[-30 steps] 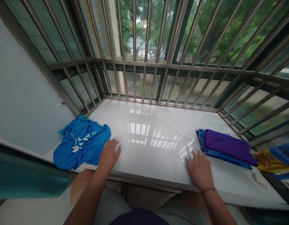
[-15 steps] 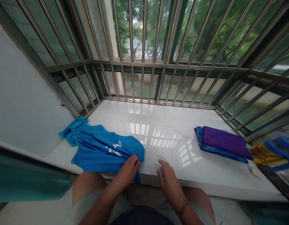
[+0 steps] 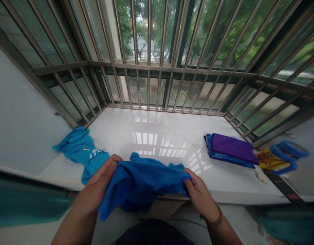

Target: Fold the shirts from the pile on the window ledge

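- The person's left hand point(image 3: 99, 178) is clenched on one end of a gathered length of a bright blue cotton T-shirt point(image 3: 139, 183), fingers on top and thumb out of sight beneath the cloth.
- The right hand point(image 3: 200, 194) grips the other end, its fingers curled around the bunched edge. A dark cord bracelet point(image 3: 218, 222) circles that wrist.
- Both hands are closed on the fabric, and neither is released. They hold it up just over the near edge of a white polished stone window ledge point(image 3: 157, 126).
- The held stretch of the shirt has its long axis running sideways between the hands, roughly along that near edge. A loose fold sags lowest just right of the left hand, hanging past the ledge edge.
- A further blue part with white lettering point(image 3: 80, 149) lies twisted on the ledge, away to the left and touching the left hand's side of the held cloth. It is far nearer the left hand than the right. It looks like the same shirt, but the join is hidden behind that hand.
- Well to the right, nearer the right hand, sits a neat folded stack of purple and blue garments point(image 3: 230, 151), with a yellow and blue printed cloth point(image 3: 281, 159) beyond it.
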The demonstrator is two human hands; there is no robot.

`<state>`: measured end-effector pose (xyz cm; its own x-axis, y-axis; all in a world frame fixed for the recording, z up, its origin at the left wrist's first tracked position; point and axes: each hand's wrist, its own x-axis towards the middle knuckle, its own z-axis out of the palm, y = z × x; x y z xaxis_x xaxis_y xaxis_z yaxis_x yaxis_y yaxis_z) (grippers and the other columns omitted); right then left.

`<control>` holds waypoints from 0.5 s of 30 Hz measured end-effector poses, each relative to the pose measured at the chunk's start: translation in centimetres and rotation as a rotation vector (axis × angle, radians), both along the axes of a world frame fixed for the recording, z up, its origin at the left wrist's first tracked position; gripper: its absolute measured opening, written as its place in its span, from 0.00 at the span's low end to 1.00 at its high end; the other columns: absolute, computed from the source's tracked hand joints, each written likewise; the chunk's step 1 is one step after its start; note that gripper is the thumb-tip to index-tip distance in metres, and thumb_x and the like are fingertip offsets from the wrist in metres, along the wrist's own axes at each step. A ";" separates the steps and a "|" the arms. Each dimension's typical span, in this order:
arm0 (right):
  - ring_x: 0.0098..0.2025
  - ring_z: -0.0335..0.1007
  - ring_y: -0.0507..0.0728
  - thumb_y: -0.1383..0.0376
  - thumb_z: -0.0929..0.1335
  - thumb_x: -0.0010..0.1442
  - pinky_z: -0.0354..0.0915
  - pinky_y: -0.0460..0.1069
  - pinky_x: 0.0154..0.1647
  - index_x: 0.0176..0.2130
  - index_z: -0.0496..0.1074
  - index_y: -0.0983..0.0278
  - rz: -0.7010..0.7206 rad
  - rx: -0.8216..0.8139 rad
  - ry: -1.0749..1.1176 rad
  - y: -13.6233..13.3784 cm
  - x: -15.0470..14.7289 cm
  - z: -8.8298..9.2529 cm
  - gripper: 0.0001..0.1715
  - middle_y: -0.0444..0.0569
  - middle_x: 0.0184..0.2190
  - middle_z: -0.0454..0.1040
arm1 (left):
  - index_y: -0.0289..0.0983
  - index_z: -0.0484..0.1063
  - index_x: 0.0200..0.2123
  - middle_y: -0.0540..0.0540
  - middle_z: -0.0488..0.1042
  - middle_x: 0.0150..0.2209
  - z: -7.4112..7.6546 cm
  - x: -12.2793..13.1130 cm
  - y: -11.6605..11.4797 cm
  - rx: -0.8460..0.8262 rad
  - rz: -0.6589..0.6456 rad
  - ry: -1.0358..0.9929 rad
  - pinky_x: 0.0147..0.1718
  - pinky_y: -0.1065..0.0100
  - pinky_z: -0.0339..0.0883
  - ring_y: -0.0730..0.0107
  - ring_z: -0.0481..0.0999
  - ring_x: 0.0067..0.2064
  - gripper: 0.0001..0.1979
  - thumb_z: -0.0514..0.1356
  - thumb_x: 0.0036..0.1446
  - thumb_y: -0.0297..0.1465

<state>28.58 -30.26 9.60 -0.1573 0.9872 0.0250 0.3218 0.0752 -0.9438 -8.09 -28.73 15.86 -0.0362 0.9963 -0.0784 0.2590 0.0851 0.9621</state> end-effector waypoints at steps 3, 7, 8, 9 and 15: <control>0.33 0.66 0.55 0.40 0.63 0.74 0.68 0.48 0.38 0.37 0.71 0.60 -0.054 -0.053 0.094 -0.6 -0.9 2.6 0.29 0.43 0.30 0.71 | 0.43 0.73 0.49 0.48 0.77 0.38 0.2 -0.7 1.2 0.109 -0.043 0.199 0.44 0.62 0.76 0.60 0.78 0.41 0.25 0.59 0.67 0.58; 0.34 0.66 0.55 0.39 0.64 0.73 0.68 0.49 0.39 0.39 0.73 0.59 0.031 -0.161 0.127 -1.5 -3.2 5.5 0.28 0.43 0.32 0.72 | 0.48 0.66 0.71 0.39 0.72 0.68 -1.9 2.8 0.7 0.156 -0.393 0.338 0.68 0.48 0.65 0.42 0.71 0.68 0.53 0.79 0.44 0.52; 0.36 0.67 0.56 0.40 0.64 0.73 0.68 0.49 0.40 0.39 0.74 0.59 0.064 -0.170 0.119 -1.6 -3.7 6.0 0.27 0.44 0.33 0.73 | 0.49 0.63 0.74 0.39 0.69 0.71 -2.7 4.3 0.2 0.138 -0.503 0.321 0.70 0.47 0.62 0.40 0.68 0.70 0.59 0.81 0.40 0.50; 0.37 0.68 0.56 0.41 0.65 0.73 0.68 0.49 0.41 0.39 0.74 0.58 0.102 -0.177 0.109 -1.7 -4.2 6.4 0.26 0.44 0.34 0.74 | 0.49 0.64 0.74 0.39 0.69 0.72 -3.7 5.8 -0.3 0.125 -0.587 0.296 0.70 0.46 0.62 0.40 0.68 0.71 0.58 0.81 0.41 0.48; 0.35 0.66 0.52 0.48 0.77 0.61 0.62 0.45 0.34 0.46 0.72 0.59 0.298 -0.288 0.022 -1.9 -3.8 7.7 0.23 0.40 0.35 0.74 | 0.44 0.85 0.49 0.45 0.86 0.50 -6.3 9.0 -1.6 0.117 -0.628 0.162 0.60 0.56 0.72 0.51 0.82 0.53 0.15 0.60 0.64 0.34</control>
